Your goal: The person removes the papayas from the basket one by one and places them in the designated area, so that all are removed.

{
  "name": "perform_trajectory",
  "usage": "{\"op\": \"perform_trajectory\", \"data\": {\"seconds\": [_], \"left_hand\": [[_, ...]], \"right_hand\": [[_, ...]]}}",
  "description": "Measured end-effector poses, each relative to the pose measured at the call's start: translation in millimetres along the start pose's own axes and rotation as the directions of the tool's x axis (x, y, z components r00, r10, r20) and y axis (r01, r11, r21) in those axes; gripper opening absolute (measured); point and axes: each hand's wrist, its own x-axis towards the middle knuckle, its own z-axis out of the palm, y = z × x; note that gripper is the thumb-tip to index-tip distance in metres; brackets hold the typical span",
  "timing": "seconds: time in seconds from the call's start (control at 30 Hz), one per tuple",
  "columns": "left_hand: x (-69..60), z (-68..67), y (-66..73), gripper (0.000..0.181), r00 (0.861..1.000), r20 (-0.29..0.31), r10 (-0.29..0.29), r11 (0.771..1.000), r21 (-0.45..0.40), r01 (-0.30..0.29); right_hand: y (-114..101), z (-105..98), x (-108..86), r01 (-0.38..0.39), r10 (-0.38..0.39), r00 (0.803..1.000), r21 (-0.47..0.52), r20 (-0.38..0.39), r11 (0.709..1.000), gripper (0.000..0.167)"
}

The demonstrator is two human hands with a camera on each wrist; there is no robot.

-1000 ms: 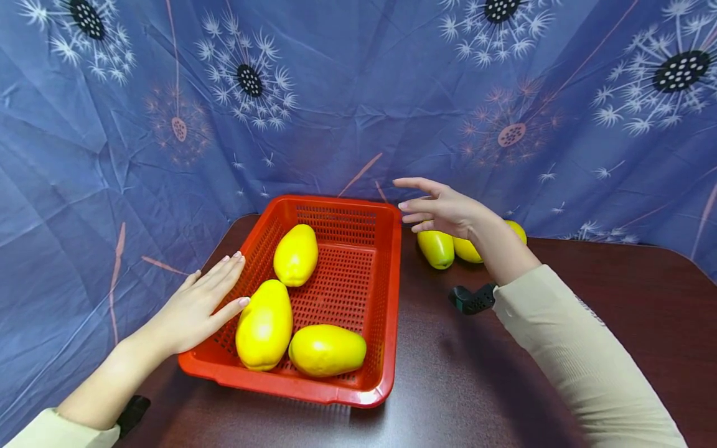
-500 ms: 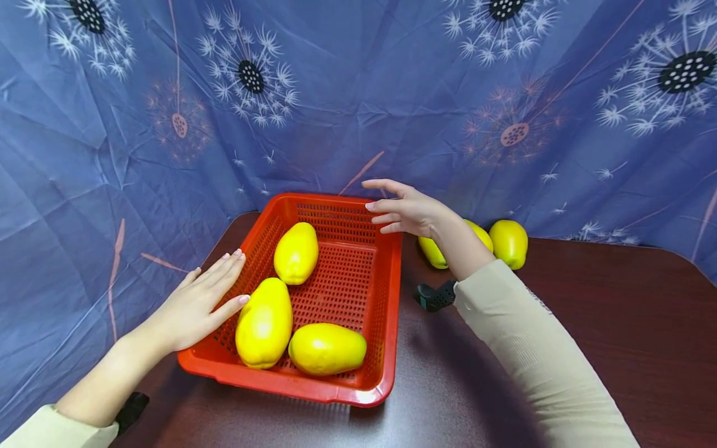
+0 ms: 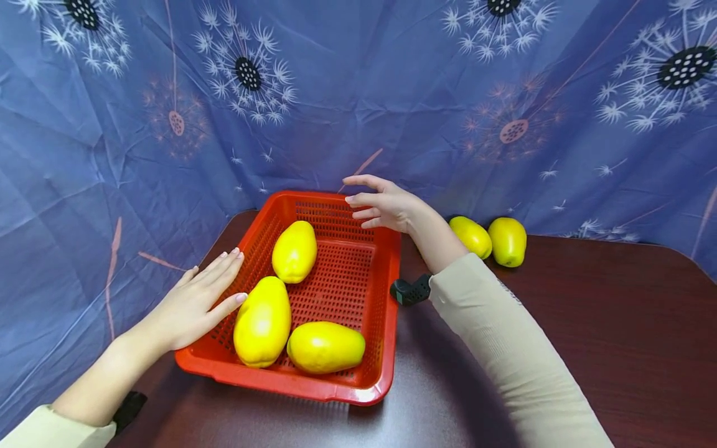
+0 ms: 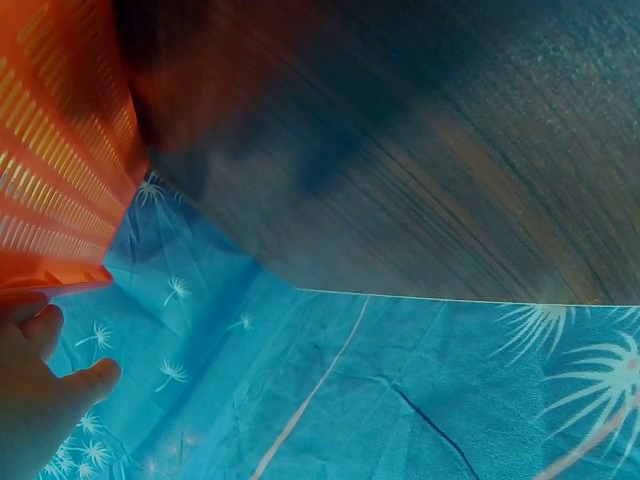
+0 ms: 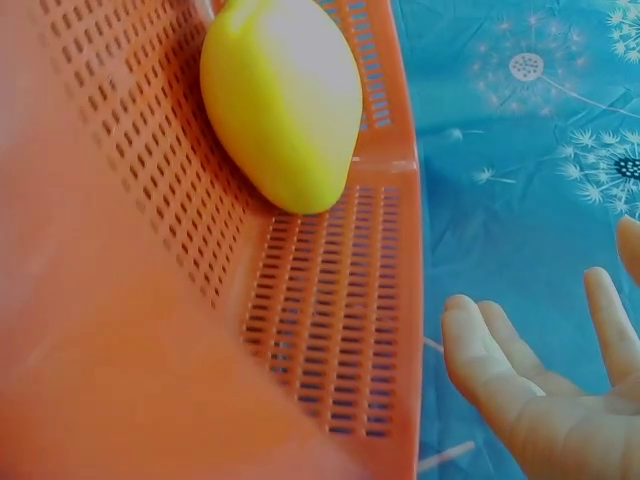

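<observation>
Three yellow fruits lie in the red basket [image 3: 394, 311]: one [image 3: 294, 252] toward the back, one [image 3: 262, 322] at the front left, one [image 3: 326, 348] on its side at the front. My left hand [image 3: 193, 308] rests flat on the basket's left rim, fingers straight; the left wrist view has its fingertips by the orange-looking rim [image 4: 60, 285]. Above the basket's back right corner hovers my right hand [image 3: 389, 204], fingers spread and slightly bent, holding nothing. In the right wrist view that hand [image 5: 560, 400] is beside the basket wall, apart from the fruit [image 5: 285, 100] inside.
Behind the right forearm, two more yellow fruits [image 3: 470, 236] [image 3: 507, 242] sit near the back edge of the dark wooden table [image 3: 605, 311]. A blue cloth with dandelion prints [image 3: 358, 81] hangs behind and to the left.
My right hand has moved left, from above the fruits on the table to over the basket's back right corner, uncovering fruits at the back. The left hand has stayed on the rim.
</observation>
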Motion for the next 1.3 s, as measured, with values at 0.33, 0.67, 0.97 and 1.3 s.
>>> {"op": "perform_trajectory", "data": {"seconds": [0.33,0.67,0.97,1.3], "left_hand": [[-1.0,0.5,0.3,0.069,1.000,-0.017,0.003,1.000,-0.001,-0.003],[-1.4,0.5,0.1,0.069,1.000,-0.024,0.010,1.000,-0.005,-0.010],[-0.8,0.8,0.2,0.069,1.000,-0.023,0.008,1.000,-0.003,-0.008],[-2.0,-0.1,0.9,0.070,1.000,-0.020,0.005,1.000,-0.012,-0.005]], "right_hand": [[6.2,18.4,14.1,-0.003,0.003,1.000,0.034,0.006,0.999,0.049],[17.2,35.6,28.3,-0.021,0.020,1.000,0.027,0.020,0.999,0.048],[27.8,44.1,36.0,-0.056,0.053,0.998,0.059,0.047,0.997,0.050],[24.9,63.7,46.1,-0.229,0.229,0.973,-0.033,-0.021,0.973,0.052]]}}
